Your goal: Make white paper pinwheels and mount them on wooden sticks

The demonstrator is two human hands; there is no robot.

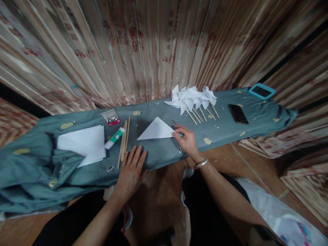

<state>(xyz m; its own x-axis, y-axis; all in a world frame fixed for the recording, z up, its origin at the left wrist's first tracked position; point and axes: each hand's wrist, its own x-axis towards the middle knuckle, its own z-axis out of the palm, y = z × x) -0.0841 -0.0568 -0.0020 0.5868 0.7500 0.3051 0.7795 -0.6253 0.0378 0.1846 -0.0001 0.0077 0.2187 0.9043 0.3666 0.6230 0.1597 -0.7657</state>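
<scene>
A sheet of white paper folded into a triangle (156,130) lies on the cloth-covered table in front of me. My right hand (186,139) has its thumb and fingers closed at the triangle's right corner. A thin pointed thing (175,122) shows just beyond those fingers, too small to name. My left hand (132,164) rests palm down with fingers stretched out near the table's front edge, holding nothing. Close to its fingertips lie several wooden sticks (124,141). A green and white glue tube (115,138) lies left of the sticks.
Several white paper pinwheels (191,98) on sticks lie at the back. To the right are a black phone (238,114) and a blue-framed device (261,91). At left sit stacked white paper sheets (84,141) and a small packet of metal pieces (111,117). A curtain (143,51) hangs behind.
</scene>
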